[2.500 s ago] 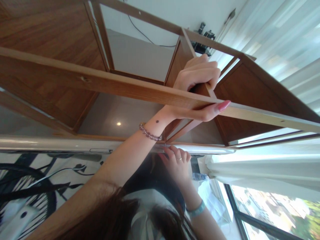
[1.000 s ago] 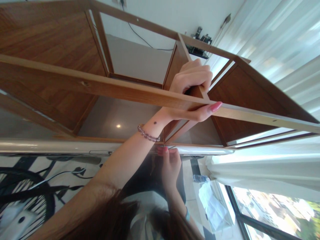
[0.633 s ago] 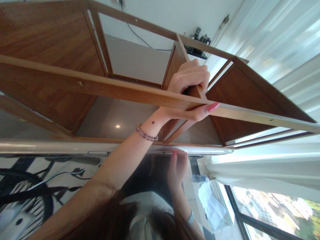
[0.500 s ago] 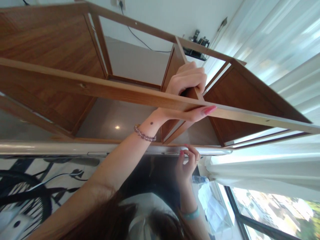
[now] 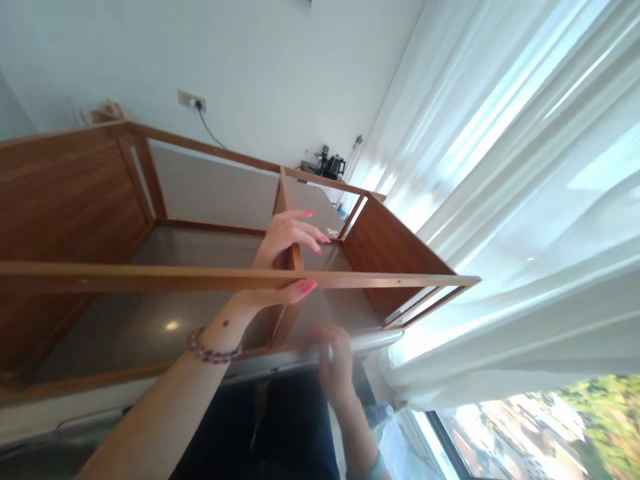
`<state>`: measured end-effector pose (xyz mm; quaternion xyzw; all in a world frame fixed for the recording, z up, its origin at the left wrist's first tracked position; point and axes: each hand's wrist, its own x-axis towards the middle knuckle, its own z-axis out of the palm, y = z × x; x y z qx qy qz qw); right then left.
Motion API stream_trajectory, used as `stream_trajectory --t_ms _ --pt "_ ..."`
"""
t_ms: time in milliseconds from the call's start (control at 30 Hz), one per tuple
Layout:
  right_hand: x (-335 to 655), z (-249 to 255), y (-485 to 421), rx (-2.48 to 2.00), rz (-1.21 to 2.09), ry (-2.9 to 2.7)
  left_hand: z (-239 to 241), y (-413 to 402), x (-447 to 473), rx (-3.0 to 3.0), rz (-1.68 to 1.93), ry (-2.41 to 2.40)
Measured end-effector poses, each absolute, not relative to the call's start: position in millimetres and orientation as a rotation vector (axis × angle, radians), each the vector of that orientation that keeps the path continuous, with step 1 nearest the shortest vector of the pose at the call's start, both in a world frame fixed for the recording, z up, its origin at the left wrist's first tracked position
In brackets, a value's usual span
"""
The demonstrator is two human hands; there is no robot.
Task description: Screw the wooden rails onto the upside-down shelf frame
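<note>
A long wooden frame (image 5: 350, 280) with side panels, thin rails and a middle divider lies across my view; I cannot make out what piece of furniture it is. My left hand (image 5: 283, 250), a beaded bracelet on its wrist, grips it where the divider (image 5: 283, 193) meets the front rail. The thumb presses the near side of the rail while the fingers reach over the divider, looser and partly spread. Below the frame, close to the silvery table edge (image 5: 370, 341), is my right hand (image 5: 337, 370). Motion smears its fingers, and nothing can be made out in them.
The frame stands on a grey, shiny surface (image 5: 210, 320). A wall socket (image 5: 193, 101) with a plugged-in cable is behind it. Farther back stands a black kettle (image 5: 336, 165). White curtains (image 5: 500, 200) and a window (image 5: 540, 427) are to the right.
My view has tilted up and shifted, so the frame sits lower and farther left. My left hand's fingers have loosened from a tight curl over the divider. My right hand has blurred in motion.
</note>
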<state>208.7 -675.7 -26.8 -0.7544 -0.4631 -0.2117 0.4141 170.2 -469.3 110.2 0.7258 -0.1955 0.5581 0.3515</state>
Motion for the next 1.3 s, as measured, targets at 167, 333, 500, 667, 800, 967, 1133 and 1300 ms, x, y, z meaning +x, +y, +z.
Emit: stream_trajectory --t_ms 167,333,500,667,800,967,1133,1300 --pt "202.8 -19.4 -675.0 -1.886 -0.602 -1.118 103.8 -473.1 166.4 1.873 1.443 -0.385" --pt "205.7 3.8 -690.5 -1.711 -0.776 -1.206 93.4 -483.0 161.7 1.787 1.387 -0.285" --pt "219.1 80.0 -686.7 -1.423 -1.441 -1.313 88.2 -495.7 154.3 1.771 1.287 -0.242" --pt "221.8 139.8 -651.5 -1.481 -1.393 -1.276 77.3 -506.9 138.0 1.802 1.202 -0.069" --pt "227.1 141.9 -640.2 -1.627 -1.337 -1.279 29.2 -515.4 92.3 2.007 1.068 0.158" --pt "241.0 128.9 -637.9 -1.760 -1.346 -1.205 -35.2 -490.0 10.1 2.409 1.541 0.748" --pt "246.8 124.7 -631.9 -1.718 -1.432 -1.202 -31.3 -425.8 -36.0 1.901 1.965 1.430" --pt "251.4 120.4 -627.6 -1.628 -1.527 -1.198 -25.3 -394.9 -37.8 1.883 1.689 1.207"
